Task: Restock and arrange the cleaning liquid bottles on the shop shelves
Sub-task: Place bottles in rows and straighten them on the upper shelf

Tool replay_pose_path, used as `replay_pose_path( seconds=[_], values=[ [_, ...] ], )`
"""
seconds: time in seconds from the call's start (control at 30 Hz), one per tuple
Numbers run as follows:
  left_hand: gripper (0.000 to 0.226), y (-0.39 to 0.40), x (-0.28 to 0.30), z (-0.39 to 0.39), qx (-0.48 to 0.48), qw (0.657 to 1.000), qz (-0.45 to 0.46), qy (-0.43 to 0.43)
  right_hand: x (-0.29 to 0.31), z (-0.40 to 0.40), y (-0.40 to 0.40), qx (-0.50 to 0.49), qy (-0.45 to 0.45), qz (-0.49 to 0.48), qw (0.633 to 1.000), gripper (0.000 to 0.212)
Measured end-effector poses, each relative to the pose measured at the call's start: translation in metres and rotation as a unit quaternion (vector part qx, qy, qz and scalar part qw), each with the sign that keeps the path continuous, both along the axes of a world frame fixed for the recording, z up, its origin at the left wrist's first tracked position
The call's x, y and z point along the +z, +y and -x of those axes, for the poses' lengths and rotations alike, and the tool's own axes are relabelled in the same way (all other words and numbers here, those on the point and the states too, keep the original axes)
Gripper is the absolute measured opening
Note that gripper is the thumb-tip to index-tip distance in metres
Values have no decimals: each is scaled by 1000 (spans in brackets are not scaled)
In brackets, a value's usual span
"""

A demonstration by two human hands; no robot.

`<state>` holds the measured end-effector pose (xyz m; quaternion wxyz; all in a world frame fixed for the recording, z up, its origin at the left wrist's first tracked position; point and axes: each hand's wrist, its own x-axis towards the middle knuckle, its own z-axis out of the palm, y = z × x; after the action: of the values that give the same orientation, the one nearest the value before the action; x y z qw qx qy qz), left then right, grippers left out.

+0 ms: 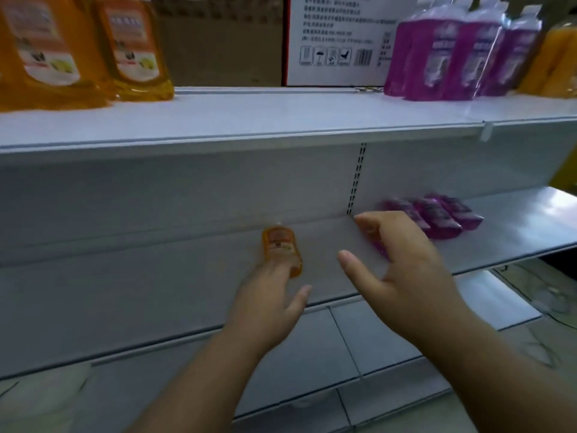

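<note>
1. White metal shop shelves (156, 292) fill the view; lowest tiers sit nearest.
2. Left hand (268, 304), fingers loose, touches a small orange liquid bottle (282, 248) on the middle shelf.
3. Right hand (406, 270) spread open, at 3 o'clock from it.
4. Purple liquid bottles (437, 214) behind.
5. Farthest, at 12 o'clock: a white printed carton (337, 39).

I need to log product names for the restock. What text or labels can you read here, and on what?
White carton: printed lines, handling icons and a barcode, too blurred to read.
Orange bottles: labels blurred, unreadable.
Purple bottles: labels blurred, unreadable.
Small orange bottle on the lower shelf: label unreadable.
Nothing can be quoted.
</note>
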<state>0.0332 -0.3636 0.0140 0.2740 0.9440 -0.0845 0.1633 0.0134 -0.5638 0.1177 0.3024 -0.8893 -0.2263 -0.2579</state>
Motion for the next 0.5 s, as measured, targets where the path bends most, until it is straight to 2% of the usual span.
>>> replay_pose_path(
  seconds=[0.1, 0.17, 0.2, 0.33, 0.43, 0.5],
  values=[
    [50, -5, -12, -34, 111, 992, -17, 63, -17, -22, -11, -16, 41, -15, 999, 51],
    [55, -2, -15, -65, 198, 968, -39, 145, -29, -37, -12, -27, 58, -12, 998, 52],
    [60, 0, -18, -81, 226, 957, -21, 182, -35, -45, -13, -33, 67, -6, 997, 52],
    [80, 8, -32, -132, 238, 929, 87, 269, -54, -76, -15, -65, 117, 17, 991, 49],
    [79, 9, -36, -153, 193, 902, 239, 304, -65, -94, -20, -82, 130, 10, 988, 45],
    [74, 4, -33, -153, 170, 862, 358, 316, -70, -102, -25, -87, 130, -3, 988, 44]
  ],
)
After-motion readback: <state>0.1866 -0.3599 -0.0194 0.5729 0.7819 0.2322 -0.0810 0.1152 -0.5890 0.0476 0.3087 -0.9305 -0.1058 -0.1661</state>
